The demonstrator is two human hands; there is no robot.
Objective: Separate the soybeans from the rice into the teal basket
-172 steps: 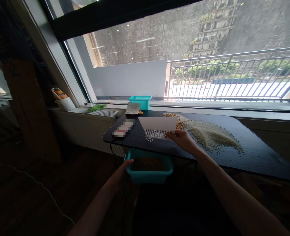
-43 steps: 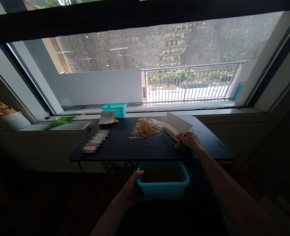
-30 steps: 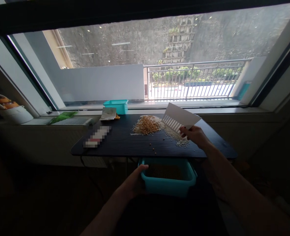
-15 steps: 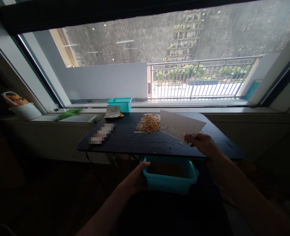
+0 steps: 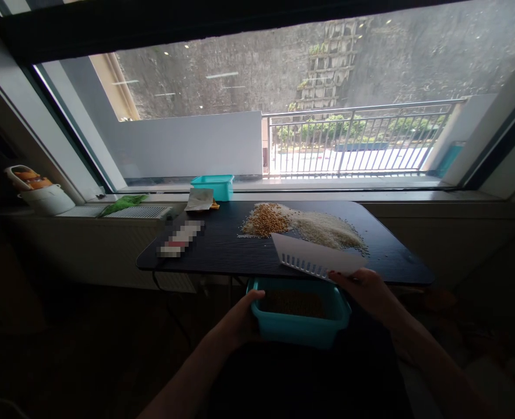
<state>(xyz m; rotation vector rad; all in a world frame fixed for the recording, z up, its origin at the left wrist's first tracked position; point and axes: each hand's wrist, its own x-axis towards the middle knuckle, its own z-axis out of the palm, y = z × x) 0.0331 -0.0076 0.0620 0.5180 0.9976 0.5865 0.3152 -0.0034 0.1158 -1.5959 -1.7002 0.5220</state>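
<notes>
Head view shows a matte, dark brown, grainy layer [image 5: 296,302] in a glossy teal plastic bin [image 5: 301,330] below the near edge of a dark wood-grained table [image 5: 222,250]. That much appears to be already collected. On the table, a mound of rounded golden-orange kernels [image 5: 269,221] and a longer, low spread of fine, pale grains [image 5: 331,228] lie partly mixed where they meet, so a good deal seems left to gather or separate.

The left hand [image 5: 243,314] grips the bin's left rim, thumb over the edge. The right hand [image 5: 366,291] pinches the corner of a thin, flat, smooth white sheet with a row of slots [image 5: 313,251] between its fingers. The sheet tilts over the table's near edge, just above the bin; whether anything rests on it cannot be told.
</notes>
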